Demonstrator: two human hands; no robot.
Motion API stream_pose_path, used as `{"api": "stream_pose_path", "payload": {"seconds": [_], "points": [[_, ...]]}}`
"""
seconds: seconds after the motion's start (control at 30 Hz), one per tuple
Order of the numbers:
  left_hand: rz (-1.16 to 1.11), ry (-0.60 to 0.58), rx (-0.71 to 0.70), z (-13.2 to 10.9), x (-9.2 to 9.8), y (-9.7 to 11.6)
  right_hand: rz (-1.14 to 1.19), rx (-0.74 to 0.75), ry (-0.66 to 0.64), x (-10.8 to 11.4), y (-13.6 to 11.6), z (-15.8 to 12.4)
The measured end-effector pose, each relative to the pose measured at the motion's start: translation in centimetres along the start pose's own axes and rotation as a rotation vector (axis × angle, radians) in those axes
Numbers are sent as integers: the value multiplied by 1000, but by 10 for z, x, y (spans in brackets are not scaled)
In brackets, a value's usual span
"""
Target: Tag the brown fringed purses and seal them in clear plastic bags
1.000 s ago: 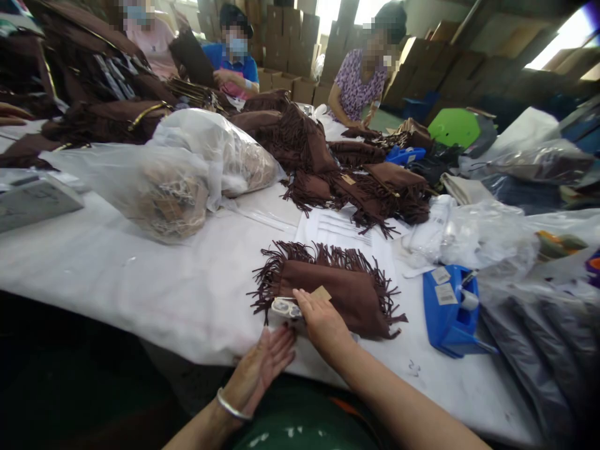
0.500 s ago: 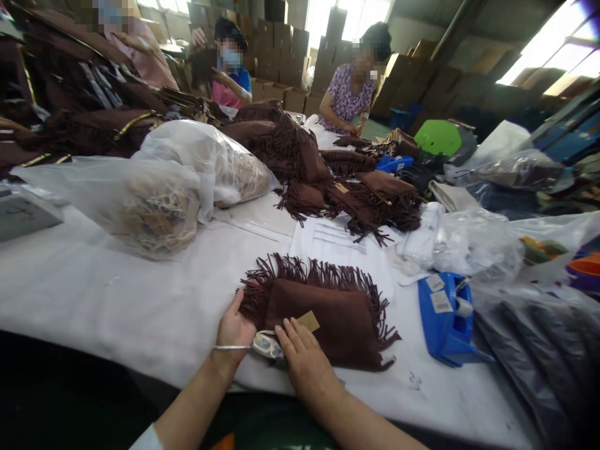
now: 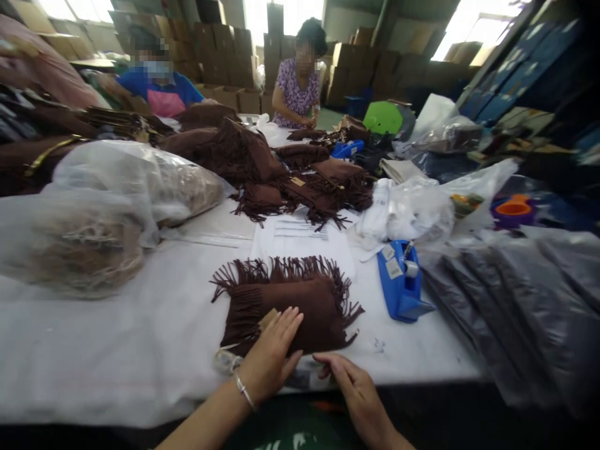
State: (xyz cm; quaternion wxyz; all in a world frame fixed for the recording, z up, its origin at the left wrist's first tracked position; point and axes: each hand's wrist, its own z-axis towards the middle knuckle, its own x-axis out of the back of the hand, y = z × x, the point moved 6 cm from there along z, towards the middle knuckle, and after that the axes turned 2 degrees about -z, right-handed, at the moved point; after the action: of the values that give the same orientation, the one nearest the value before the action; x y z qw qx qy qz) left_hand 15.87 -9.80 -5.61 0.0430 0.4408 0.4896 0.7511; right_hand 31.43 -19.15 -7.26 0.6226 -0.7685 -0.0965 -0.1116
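Observation:
A dark brown fringed piece lies folded on the white-covered table, its fringe spread along the far side and right end. My left hand rests on its near left part with the fingers stretched out, partly covering a tan tag. Just off the near edge of the brown piece is my right hand, its fingers bent and apart, holding nothing that I can see. Clear plastic shows between my hands at the table's near edge.
Right of the brown piece stands a blue tape dispenser, beside grey plastic-wrapped goods. Clear bags bulge at the left. More fringed brown pieces are heaped behind white papers. Several people stand beyond the table.
My left hand has moved from the left fringe onto the top of the piece. My right hand has come off it to the near edge. The view has turned right.

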Motion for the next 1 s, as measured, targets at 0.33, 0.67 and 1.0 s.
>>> {"api": "stream_pose_path", "payload": {"seconds": [0.33, 0.67, 1.0], "points": [[294, -124, -145, 36, -36, 1, 953, -354, 37, 8, 47, 2], [486, 3, -286, 22, -29, 25, 773, -19, 166, 18, 10, 84], [183, -114, -138, 12, -47, 10, 1, 276, 200, 48, -13, 85]]}}
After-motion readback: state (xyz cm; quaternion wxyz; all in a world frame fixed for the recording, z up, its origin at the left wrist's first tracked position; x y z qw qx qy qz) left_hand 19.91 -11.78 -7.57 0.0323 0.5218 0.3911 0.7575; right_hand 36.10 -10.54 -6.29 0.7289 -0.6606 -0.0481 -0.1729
